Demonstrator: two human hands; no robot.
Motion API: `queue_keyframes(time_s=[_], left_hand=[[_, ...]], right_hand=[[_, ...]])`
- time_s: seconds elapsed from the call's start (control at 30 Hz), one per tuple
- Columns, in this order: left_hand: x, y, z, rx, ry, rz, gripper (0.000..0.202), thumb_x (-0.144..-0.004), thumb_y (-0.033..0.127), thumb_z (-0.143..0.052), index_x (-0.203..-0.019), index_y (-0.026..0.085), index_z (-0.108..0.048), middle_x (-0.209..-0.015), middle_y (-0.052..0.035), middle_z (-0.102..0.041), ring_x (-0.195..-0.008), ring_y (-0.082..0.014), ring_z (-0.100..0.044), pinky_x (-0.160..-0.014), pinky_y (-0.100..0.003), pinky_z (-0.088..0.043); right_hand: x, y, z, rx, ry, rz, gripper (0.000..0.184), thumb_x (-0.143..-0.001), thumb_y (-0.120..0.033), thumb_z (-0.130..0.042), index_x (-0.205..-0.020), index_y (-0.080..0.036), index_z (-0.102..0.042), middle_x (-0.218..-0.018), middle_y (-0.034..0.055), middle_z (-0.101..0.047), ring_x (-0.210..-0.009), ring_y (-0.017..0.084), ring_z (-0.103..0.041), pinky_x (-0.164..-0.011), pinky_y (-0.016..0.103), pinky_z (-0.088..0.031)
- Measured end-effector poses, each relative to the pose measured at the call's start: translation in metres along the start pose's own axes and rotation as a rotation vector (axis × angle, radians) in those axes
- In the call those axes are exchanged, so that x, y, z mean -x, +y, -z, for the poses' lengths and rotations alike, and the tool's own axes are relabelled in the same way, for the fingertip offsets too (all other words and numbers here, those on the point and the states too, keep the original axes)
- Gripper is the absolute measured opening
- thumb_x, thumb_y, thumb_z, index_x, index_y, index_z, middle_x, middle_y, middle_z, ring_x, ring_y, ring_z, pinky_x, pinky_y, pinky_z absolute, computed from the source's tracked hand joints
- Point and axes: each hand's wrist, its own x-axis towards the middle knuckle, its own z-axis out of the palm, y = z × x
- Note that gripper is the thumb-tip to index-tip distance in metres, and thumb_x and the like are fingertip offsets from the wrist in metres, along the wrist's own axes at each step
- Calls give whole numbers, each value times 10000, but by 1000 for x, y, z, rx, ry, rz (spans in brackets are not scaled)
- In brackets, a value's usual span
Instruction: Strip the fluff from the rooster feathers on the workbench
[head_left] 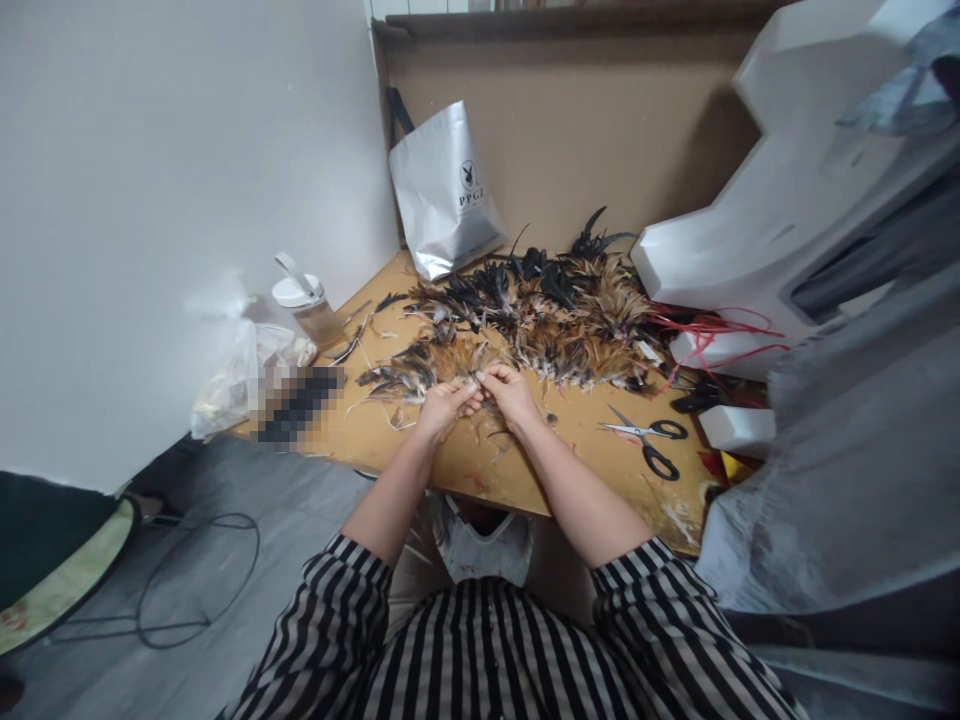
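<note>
A large heap of brown, tan and black feathers [555, 315] covers the middle of a wooden table [517, 465]. My left hand [444, 405] and my right hand [511, 392] meet at the near edge of the heap. Both are closed in a pinch on a small bunch of brown feathers [459, 368], fingertips almost touching. My forearms reach up from striped sleeves at the bottom of the view.
Black-handled scissors [651, 440] lie right of my hands. A lidded bottle [306, 305] and a clear plastic bag [236, 375] sit at the left, a silver bag [444, 195] at the back, white foam blocks [739, 428] and red wires [705, 335] at the right.
</note>
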Motion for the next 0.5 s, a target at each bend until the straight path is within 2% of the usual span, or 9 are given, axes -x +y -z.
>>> queue_keyframes(time_s=[0.13,0.27,0.5], left_hand=[[0,0,0,-10,63,-41,246,-600,330,-681,-654,97,-625,-600,-46,-614,-470,-57,-514,-451,-165,-382],[-2,-1,1,-48,90,-73,255,-608,342,-669,-649,94,-625,-578,-42,-607,-460,-60,-505,-455,-173,-387],[-4,-5,4,-103,77,-118,260,-633,352,-646,-675,96,-634,-576,-40,-607,-456,-70,-509,-468,-193,-403]], right_hand=[[1,-2,2,-7,45,-33,290,-591,-417,-628,-692,-161,-537,-441,-68,-434,-399,55,-339,-423,195,-258],[5,-7,2,51,10,-80,326,-584,-446,-639,-663,-140,-562,-446,-59,-444,-395,45,-318,-419,196,-244],[6,-5,1,12,-33,-67,324,-537,-400,-685,-699,-129,-613,-586,-10,-570,-518,78,-459,-523,210,-344]])
